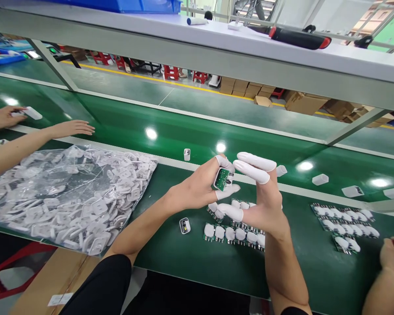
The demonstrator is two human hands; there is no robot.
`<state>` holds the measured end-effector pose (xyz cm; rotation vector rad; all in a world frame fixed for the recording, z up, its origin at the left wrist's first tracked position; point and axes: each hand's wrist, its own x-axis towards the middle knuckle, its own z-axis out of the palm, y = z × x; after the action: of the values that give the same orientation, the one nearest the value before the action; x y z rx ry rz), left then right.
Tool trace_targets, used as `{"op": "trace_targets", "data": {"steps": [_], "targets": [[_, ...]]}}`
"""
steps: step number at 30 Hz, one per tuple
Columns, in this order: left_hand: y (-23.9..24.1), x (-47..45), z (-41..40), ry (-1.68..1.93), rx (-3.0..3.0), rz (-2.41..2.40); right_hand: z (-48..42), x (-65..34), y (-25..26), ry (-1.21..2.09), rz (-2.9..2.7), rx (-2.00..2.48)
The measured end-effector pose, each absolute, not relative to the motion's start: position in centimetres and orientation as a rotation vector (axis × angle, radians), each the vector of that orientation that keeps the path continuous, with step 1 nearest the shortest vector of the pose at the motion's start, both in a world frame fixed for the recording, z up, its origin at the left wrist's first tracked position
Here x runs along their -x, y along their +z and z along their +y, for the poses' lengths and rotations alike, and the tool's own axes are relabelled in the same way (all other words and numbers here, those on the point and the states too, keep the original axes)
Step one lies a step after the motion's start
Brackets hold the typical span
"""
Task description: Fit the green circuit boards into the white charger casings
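Note:
My left hand (200,183), with white finger cots on thumb and fingertips, grips a small white plastic housing with a green circuit board (222,178) in it. Close by on the right, my right hand (266,199) is open, its cotted thumb and fingers spread apart with nothing between them. Below my hands, rows of green circuit boards with round white pads (230,234) lie on the dark green bench, partly hidden by my right hand. Nearer my left forearm lies a white housing with parts inside (184,225).
A clear bag of white plastic pieces (75,197) covers the bench at left. Another person's hand (70,128) reaches over it. More boards (346,223) and another person's arm (387,275) are at right. White housings (320,179) lie along the green belt. A shelf (197,48) spans above.

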<state>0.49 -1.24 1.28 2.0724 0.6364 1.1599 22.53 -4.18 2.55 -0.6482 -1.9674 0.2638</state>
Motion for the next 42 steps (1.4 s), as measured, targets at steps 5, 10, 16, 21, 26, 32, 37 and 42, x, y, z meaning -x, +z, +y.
{"op": "trace_targets", "data": {"steps": [5,10,16,21,26,32,37,42], "targets": [[1.4,-0.7,-1.7,1.118,-1.913,0.648,-3.8,-23.4,2.4,-0.062,-2.109,0.630],[1.5,-1.1,-2.4,1.066,-1.716,0.622,-2.9,-22.2,1.8,-0.395,-2.093,0.576],[2.0,-1.3,-3.3,0.969,-1.542,0.717,-2.6,-21.5,2.0,-0.519,-2.052,0.593],[2.2,0.3,-2.4,0.916,-1.654,0.646,-2.5,-22.0,2.4,-0.538,-2.037,0.672],[2.3,1.5,-1.1,0.874,-1.639,0.542,-2.4,-22.1,2.5,-0.464,-2.001,0.684],[1.8,1.4,-0.5,0.889,-1.604,0.501,-2.7,-22.1,2.6,-0.434,-1.986,0.694],[1.5,1.3,-0.3,0.930,-1.583,0.434,-2.7,-21.9,2.7,-0.415,-1.966,0.675],[1.2,1.2,-0.2,0.988,-1.573,0.389,-2.9,-21.9,2.6,-0.400,-1.973,0.688]]}}
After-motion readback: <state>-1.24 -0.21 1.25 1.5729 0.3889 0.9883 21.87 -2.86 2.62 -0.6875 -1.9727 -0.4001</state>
